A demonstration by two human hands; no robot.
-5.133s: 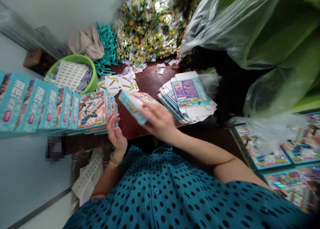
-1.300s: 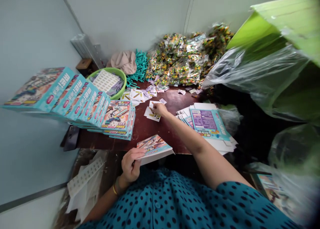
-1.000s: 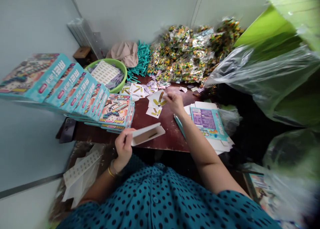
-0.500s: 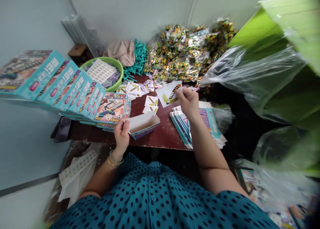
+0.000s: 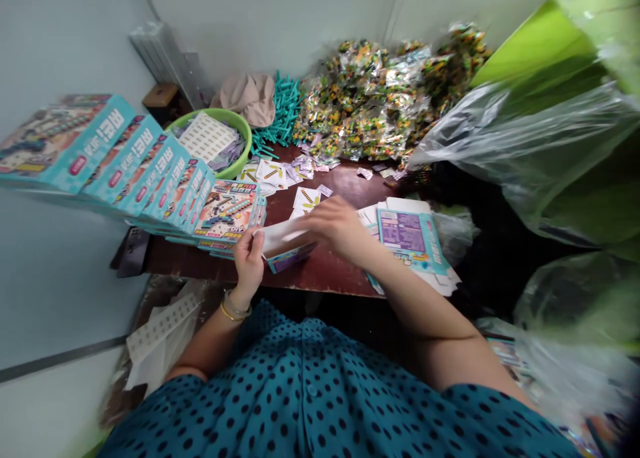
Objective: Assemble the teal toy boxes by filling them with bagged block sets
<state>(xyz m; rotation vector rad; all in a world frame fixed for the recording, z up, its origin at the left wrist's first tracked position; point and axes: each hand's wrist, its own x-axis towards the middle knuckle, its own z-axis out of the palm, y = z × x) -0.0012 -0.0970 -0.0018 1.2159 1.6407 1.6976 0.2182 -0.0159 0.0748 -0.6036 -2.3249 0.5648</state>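
My left hand grips the near left end of an open teal and purple cardboard box, tilted above the table's front edge, thumb on its white flap. My right hand, smeared by motion, is at the box's opening with fingers pinched together. A white sheet shows blurred and almost edge-on under its fingertips, partly inside the box; its print is hidden. Small cards with a pickaxe-like picture lie just behind the box. Flattened box blanks lie under and beside my right forearm.
Finished-looking boxes are stacked at left, beside a phone. Behind stand a green basin of sheets and packets, teal sticks and bagged coloured pieces. A green bag with clear plastic overhangs the right.
My right hand has moved left and down from above the box blanks to the box opening, bringing the printed sheet along. My left hand keeps its hold on the box.
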